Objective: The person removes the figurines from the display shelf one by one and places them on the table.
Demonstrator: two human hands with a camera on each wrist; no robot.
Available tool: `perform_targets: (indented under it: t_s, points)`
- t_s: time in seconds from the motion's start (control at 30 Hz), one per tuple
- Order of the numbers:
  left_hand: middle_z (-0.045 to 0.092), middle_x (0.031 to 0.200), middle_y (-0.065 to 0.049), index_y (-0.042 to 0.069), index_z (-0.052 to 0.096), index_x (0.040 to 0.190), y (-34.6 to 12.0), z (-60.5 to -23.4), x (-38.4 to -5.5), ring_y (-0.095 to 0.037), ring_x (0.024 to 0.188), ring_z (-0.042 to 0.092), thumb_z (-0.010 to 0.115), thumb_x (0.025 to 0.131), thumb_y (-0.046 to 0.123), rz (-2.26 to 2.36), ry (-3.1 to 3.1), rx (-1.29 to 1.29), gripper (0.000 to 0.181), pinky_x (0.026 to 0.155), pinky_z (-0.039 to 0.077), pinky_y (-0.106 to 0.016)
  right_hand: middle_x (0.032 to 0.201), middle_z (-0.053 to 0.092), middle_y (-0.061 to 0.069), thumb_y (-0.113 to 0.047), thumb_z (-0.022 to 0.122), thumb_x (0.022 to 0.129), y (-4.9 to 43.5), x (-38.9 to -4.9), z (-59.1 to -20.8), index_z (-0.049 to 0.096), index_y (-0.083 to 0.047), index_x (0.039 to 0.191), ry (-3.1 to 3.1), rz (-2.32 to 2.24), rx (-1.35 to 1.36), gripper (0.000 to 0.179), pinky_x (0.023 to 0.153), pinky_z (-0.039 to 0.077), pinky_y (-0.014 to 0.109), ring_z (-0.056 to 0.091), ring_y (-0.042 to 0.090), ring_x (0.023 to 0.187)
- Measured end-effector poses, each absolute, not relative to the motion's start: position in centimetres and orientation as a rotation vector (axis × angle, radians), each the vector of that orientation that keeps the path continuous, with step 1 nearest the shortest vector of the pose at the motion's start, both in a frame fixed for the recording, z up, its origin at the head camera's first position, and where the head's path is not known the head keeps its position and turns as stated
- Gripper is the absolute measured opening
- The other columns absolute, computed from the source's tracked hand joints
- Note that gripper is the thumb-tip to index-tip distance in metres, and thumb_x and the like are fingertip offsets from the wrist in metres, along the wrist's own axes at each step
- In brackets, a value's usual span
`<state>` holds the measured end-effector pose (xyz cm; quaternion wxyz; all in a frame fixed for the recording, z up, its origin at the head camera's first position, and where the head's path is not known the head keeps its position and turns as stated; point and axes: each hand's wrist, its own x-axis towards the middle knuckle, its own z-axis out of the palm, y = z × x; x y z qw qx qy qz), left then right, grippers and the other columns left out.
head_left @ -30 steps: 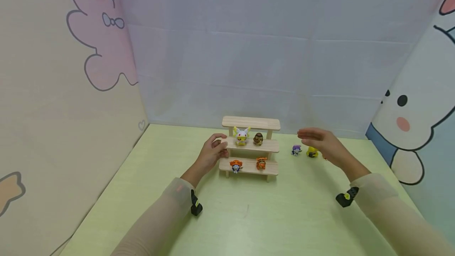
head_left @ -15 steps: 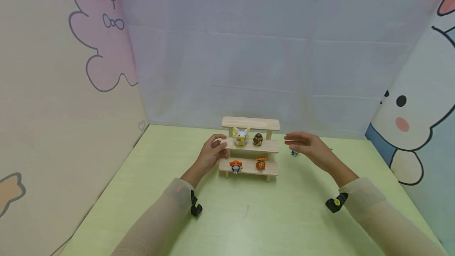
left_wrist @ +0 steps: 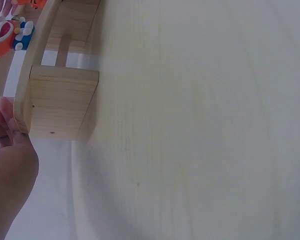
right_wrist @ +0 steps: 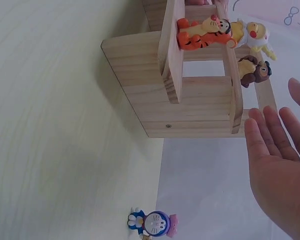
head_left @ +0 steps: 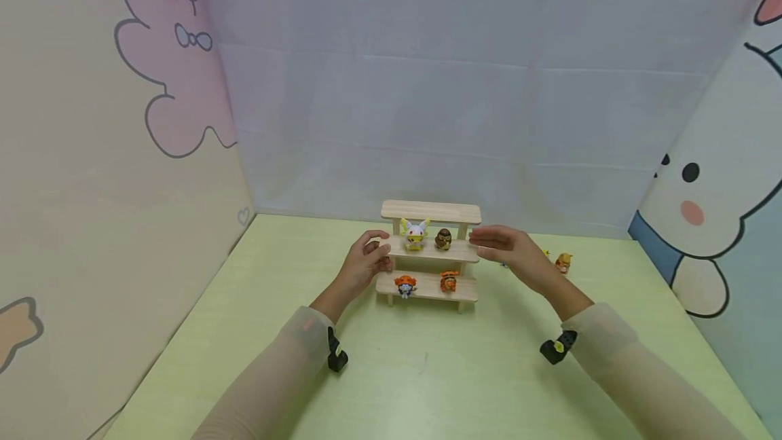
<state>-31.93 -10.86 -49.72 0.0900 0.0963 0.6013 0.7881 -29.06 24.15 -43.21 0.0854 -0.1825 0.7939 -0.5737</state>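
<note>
A three-tier wooden display shelf stands on the table. My left hand grips the left end of its middle board with curled fingers. My right hand is at the middle board's right end, fingers straight and together; whether they touch the wood I cannot tell. On the middle board sit a white-and-yellow eared figurine and a brown owl figurine. The lower board bears an orange-hatted blue cat figurine and an orange tiger figurine.
Right of the shelf, a blue cat figurine with a purple hat stands on the table, mostly hidden by my right hand in the head view. Behind the hand are a partly hidden yellow figurine and an orange-yellow figurine. A pale curtain hangs behind.
My right hand has moved left from above the loose figurines to the shelf's right end, uncovering the orange-yellow figurine. The left hand and the shelf have stayed in place.
</note>
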Motion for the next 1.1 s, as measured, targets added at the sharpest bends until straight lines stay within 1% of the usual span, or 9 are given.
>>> perform_targets:
  t_s: [0.17, 0.3, 0.37, 0.5, 0.6, 0.8, 0.93, 1.1]
  points:
    - [0.053, 0.086, -0.004, 0.005, 0.052, 0.136, -10.9, -49.7, -31.9, -0.018, 0.077, 0.064, 0.060, 0.105, 0.009, 2.349, 1.775, 0.294, 0.033, 0.072, 0.061, -0.028, 0.151, 0.053, 0.020, -0.023, 0.070, 0.101, 23.2, -29.4, -43.2, 0.053, -0.003, 0.147, 2.343, -1.721, -0.560, 0.053, 0.098, 0.053, 0.021, 0.052, 0.034, 0.139]
    - [0.053, 0.086, -0.003, 0.005, 0.052, 0.136, -10.9, -49.6, -31.9, -0.018, 0.078, 0.063, 0.060, 0.105, 0.009, 2.346, 1.777, 0.292, 0.032, 0.073, 0.061, -0.028, 0.149, 0.056, 0.016, -0.022, 0.070, 0.101, 22.4, -29.8, -43.3, 0.055, -0.005, 0.146, 2.347, -1.713, -0.559, 0.051, 0.100, 0.053, 0.024, 0.053, 0.032, 0.138]
    - [0.053, 0.086, -0.003, 0.005, 0.052, 0.136, -10.8, -49.6, -31.9, -0.017, 0.078, 0.063, 0.060, 0.105, 0.009, 2.345, 1.779, 0.287, 0.032, 0.073, 0.061, -0.028, 0.149, 0.056, 0.014, -0.022, 0.071, 0.100, 22.0, -29.9, -43.3, 0.056, -0.005, 0.146, 2.347, -1.714, -0.555, 0.051, 0.104, 0.053, 0.030, 0.053, 0.032, 0.138]
    - [0.053, 0.086, -0.003, 0.005, 0.053, 0.135, -10.8, -49.6, -32.0, -0.017, 0.077, 0.063, 0.060, 0.105, 0.009, 2.345, 1.779, 0.284, 0.031, 0.072, 0.060, -0.027, 0.151, 0.055, 0.013, -0.022, 0.071, 0.100, 21.2, -30.1, -43.4, 0.055, -0.007, 0.147, 2.352, -1.708, -0.541, 0.052, 0.110, 0.049, 0.045, 0.055, 0.032, 0.137]
    - [0.053, 0.086, -0.003, 0.006, 0.053, 0.134, -10.8, -49.7, -32.0, -0.017, 0.077, 0.063, 0.061, 0.105, 0.010, 2.345, 1.779, 0.290, 0.031, 0.072, 0.060, -0.027, 0.150, 0.055, 0.013, -0.021, 0.070, 0.101, 20.8, -30.2, -43.4, 0.054, -0.008, 0.148, 2.371, -1.684, -0.529, 0.052, 0.111, 0.047, 0.050, 0.055, 0.032, 0.136]
    - [0.054, 0.086, -0.003, 0.007, 0.054, 0.134, -10.8, -49.8, -32.0, -0.017, 0.077, 0.064, 0.062, 0.105, 0.010, 2.341, 1.785, 0.289, 0.031, 0.073, 0.060, -0.027, 0.151, 0.054, 0.014, -0.019, 0.069, 0.101, 20.1, -30.3, -43.2, 0.053, -0.007, 0.149, 2.402, -1.658, -0.523, 0.052, 0.111, 0.048, 0.051, 0.053, 0.033, 0.139]
    - [0.054, 0.086, -0.003, 0.006, 0.053, 0.136, -10.8, -49.7, -31.9, -0.017, 0.077, 0.063, 0.061, 0.105, 0.010, 2.343, 1.784, 0.292, 0.032, 0.073, 0.061, -0.027, 0.150, 0.055, 0.018, -0.018, 0.069, 0.101, 19.8, -30.5, -43.2, 0.053, -0.003, 0.149, 2.425, -1.651, -0.535, 0.053, 0.108, 0.051, 0.047, 0.054, 0.035, 0.137]
    - [0.054, 0.086, -0.003, 0.004, 0.051, 0.137, -10.8, -49.6, -31.8, -0.016, 0.077, 0.064, 0.060, 0.105, 0.010, 2.336, 1.792, 0.291, 0.034, 0.073, 0.061, -0.027, 0.145, 0.059, 0.018, -0.017, 0.071, 0.100, 19.1, -30.6, -43.3, 0.055, -0.003, 0.147, 2.481, -1.636, -0.515, 0.052, 0.104, 0.054, 0.042, 0.058, 0.034, 0.133]
